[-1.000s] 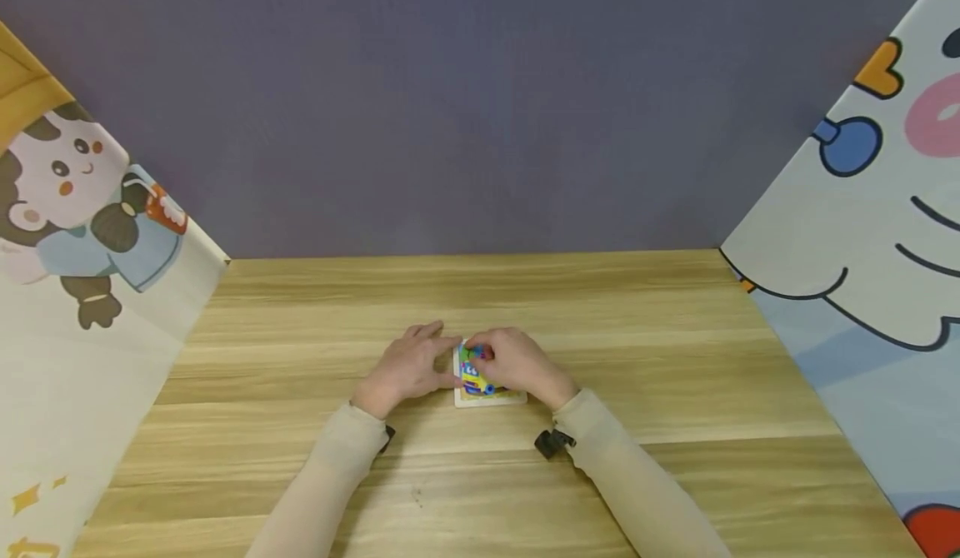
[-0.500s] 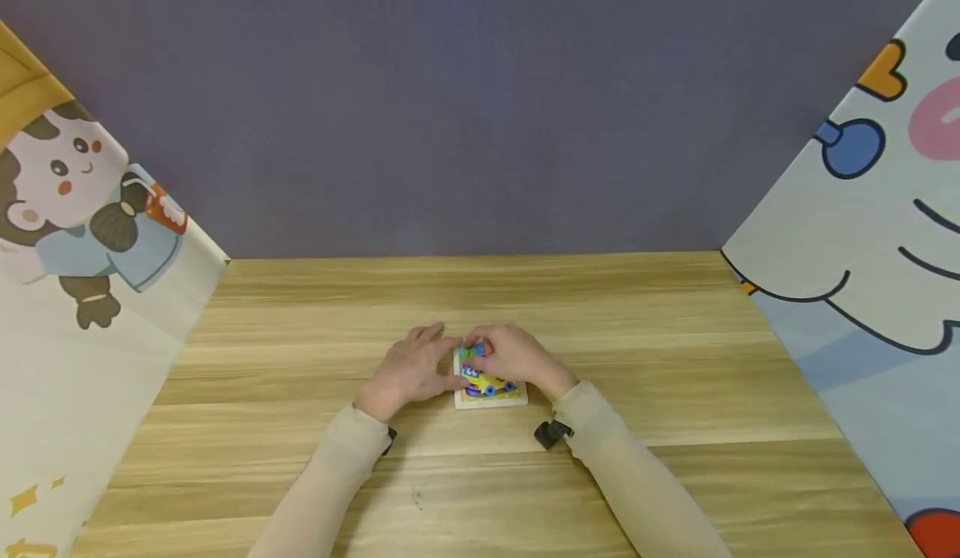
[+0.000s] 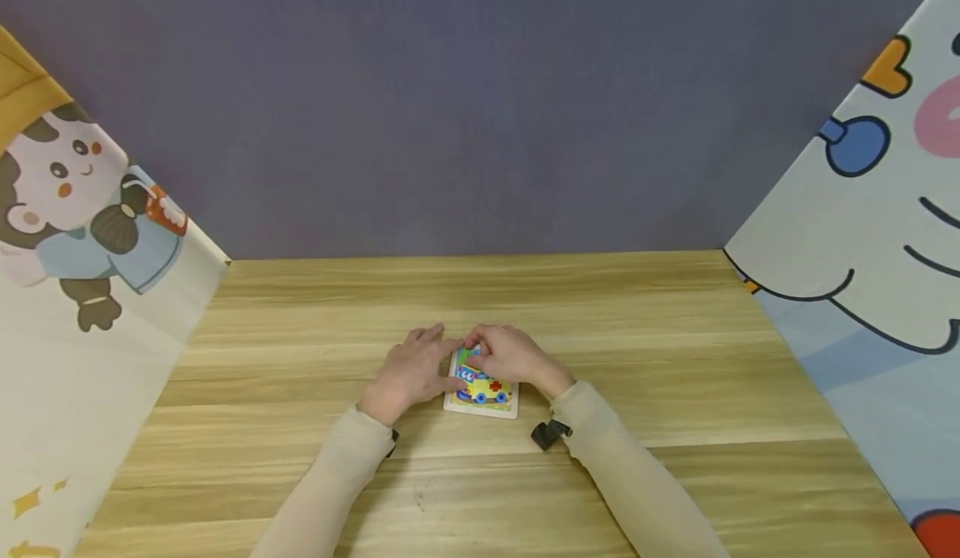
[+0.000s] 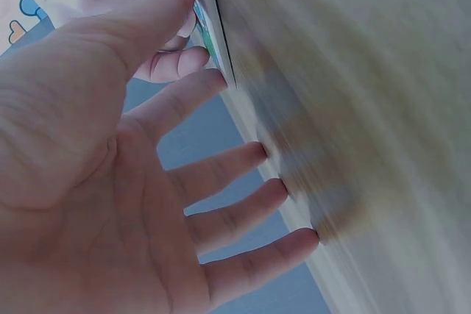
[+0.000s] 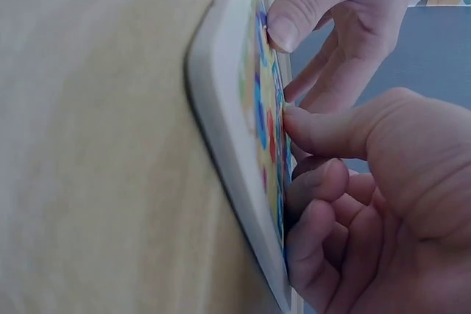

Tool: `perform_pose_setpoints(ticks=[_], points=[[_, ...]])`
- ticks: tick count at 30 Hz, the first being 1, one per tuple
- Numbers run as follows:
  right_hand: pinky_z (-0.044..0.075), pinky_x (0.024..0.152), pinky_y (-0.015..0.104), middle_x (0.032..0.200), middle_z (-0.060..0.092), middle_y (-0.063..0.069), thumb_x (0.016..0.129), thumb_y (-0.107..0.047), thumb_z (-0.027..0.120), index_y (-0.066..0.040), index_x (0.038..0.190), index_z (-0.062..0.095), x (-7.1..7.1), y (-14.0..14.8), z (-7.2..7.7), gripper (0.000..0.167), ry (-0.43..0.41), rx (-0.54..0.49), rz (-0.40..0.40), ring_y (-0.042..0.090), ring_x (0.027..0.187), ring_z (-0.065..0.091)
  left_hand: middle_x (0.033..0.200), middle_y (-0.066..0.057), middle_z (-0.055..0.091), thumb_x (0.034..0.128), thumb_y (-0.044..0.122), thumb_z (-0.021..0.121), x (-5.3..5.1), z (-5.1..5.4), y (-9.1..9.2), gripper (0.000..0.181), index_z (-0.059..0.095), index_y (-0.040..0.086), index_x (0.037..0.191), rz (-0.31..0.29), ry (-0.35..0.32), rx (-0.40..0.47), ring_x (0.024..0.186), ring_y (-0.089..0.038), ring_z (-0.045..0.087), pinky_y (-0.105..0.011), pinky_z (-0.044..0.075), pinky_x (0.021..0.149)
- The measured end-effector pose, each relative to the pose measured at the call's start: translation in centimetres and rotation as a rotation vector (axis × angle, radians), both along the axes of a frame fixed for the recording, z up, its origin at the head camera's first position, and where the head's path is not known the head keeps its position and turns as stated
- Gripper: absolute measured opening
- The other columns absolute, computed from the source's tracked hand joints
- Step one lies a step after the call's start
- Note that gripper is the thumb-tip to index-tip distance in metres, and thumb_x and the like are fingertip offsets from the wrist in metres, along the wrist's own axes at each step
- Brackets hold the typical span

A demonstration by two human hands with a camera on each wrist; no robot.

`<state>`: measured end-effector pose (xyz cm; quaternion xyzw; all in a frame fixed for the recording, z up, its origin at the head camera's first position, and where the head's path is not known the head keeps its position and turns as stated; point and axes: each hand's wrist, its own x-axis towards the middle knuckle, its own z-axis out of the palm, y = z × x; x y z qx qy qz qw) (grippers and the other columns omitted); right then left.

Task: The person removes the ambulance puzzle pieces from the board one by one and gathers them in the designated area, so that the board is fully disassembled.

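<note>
A small jigsaw puzzle board with a pale rim lies flat on the table, showing a yellow ambulance with blue wheels and a red cross. My left hand is at its left side, fingers spread and straight. The left thumb rests on the picture; the index fingertip touches the board's corner in the left wrist view. Over the upper part of the board is my right hand, thumb and curled fingers touching the picture. Whether they pinch a loose piece is hidden. Fingers cover the picture's upper right.
The wood-grain table spreads around the board. A grey panel rises behind it, and cartoon-printed panels stand at the left and right. A black wrist camera sits on the right wrist.
The board has turned slightly clockwise and shifted a little left and nearer. More of the ambulance shows, including the red cross. Both hands stay almost in place.
</note>
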<state>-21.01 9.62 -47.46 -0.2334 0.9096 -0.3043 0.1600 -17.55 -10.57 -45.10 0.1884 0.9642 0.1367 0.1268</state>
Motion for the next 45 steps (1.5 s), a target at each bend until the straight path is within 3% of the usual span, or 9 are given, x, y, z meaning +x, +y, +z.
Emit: perform_pose_setpoints(ticks=[6,12,16,21,25,32,36,40,45], points=[[0.040,0.066,0.027,0.084,0.061,-0.002,0.103,-0.026,0.071,-0.014,0.124,0.070,0.23,0.00,0.03,0.024,-0.004,0.008,-0.016,0.012,0.070,0.051,0.166,-0.024,0.043,0.0893,0.052,0.083,0.03,-0.20,0.03,0.073,0.061,0.021,0.151,0.001,0.007,-0.001,0.149,-0.050,0.044,-0.072,0.049,0.108],[0.054,0.095,0.040,0.119,0.068,0.003,0.104,-0.025,0.070,-0.012,0.124,0.070,0.40,-0.09,-0.01,0.024,0.028,-0.006,-0.033,0.018,0.105,0.062,0.166,-0.024,0.044,0.0897,0.052,0.083,0.02,-0.42,-0.02,0.073,0.060,0.020,0.151,-0.007,0.032,-0.004,0.149,-0.050,0.045,-0.072,0.051,0.106],[0.055,0.103,0.044,0.124,0.068,0.005,0.104,-0.021,0.069,-0.010,0.123,0.070,0.39,0.02,-0.04,0.023,0.021,-0.046,-0.032,0.021,0.113,0.065,0.165,-0.024,0.044,0.0899,0.053,0.082,0.06,-0.59,-0.02,0.074,0.060,0.019,0.152,-0.006,0.039,-0.003,0.149,-0.050,0.045,-0.072,0.051,0.106],[0.057,0.100,0.042,0.120,0.073,0.004,0.101,-0.014,0.071,-0.010,0.116,0.073,0.17,0.16,-0.22,0.016,-0.005,-0.105,-0.047,0.018,0.107,0.067,0.166,-0.025,0.043,0.0895,0.052,0.083,0.09,-0.84,-0.03,0.074,0.060,0.019,0.152,0.003,0.041,0.010,0.149,-0.051,0.044,-0.073,0.050,0.106],[0.057,0.097,0.041,0.116,0.074,0.003,0.100,-0.012,0.073,-0.010,0.122,0.074,-0.06,0.10,-0.42,0.023,-0.029,-0.122,-0.073,0.016,0.103,0.066,0.166,-0.025,0.043,0.0892,0.050,0.084,0.09,-0.74,-0.02,0.075,0.059,0.019,0.153,0.012,0.036,0.026,0.149,-0.051,0.043,-0.073,0.049,0.107],[0.056,0.103,0.046,0.123,0.074,0.008,0.100,-0.012,0.072,-0.008,0.125,0.077,0.12,-0.15,-0.19,0.025,-0.039,-0.114,-0.096,0.022,0.110,0.067,0.166,-0.024,0.043,0.0889,0.049,0.085,0.08,-0.65,-0.08,0.074,0.060,0.018,0.152,0.020,0.020,0.029,0.150,-0.051,0.042,-0.075,0.046,0.110],[0.056,0.090,0.037,0.111,0.072,0.006,0.098,-0.008,0.073,-0.008,0.118,0.077,0.26,-0.19,-0.27,0.021,-0.030,-0.143,-0.098,0.017,0.097,0.064,0.167,-0.023,0.041,0.0891,0.049,0.084,0.06,-0.70,-0.11,0.074,0.060,0.019,0.152,0.026,0.007,0.024,0.151,-0.050,0.041,-0.075,0.045,0.111],[0.048,0.075,0.028,0.100,0.070,0.005,0.096,-0.007,0.072,-0.009,0.112,0.076,0.30,-0.05,-0.43,0.016,-0.037,-0.199,-0.098,0.014,0.083,0.057,0.168,-0.023,0.041,0.0897,0.050,0.084,-0.01,-0.60,-0.09,0.075,0.059,0.019,0.153,0.028,-0.001,0.027,0.151,-0.050,0.041,-0.076,0.044,0.111],[0.052,0.079,0.028,0.107,0.074,0.004,0.102,-0.012,0.069,-0.011,0.113,0.077,0.35,0.18,-0.60,0.014,-0.033,-0.227,-0.106,0.012,0.087,0.062,0.168,-0.022,0.040,0.0903,0.051,0.083,-0.08,-0.52,-0.07,0.074,0.058,0.020,0.153,0.025,-0.004,0.025,0.151,-0.050,0.040,-0.076,0.043,0.112]])
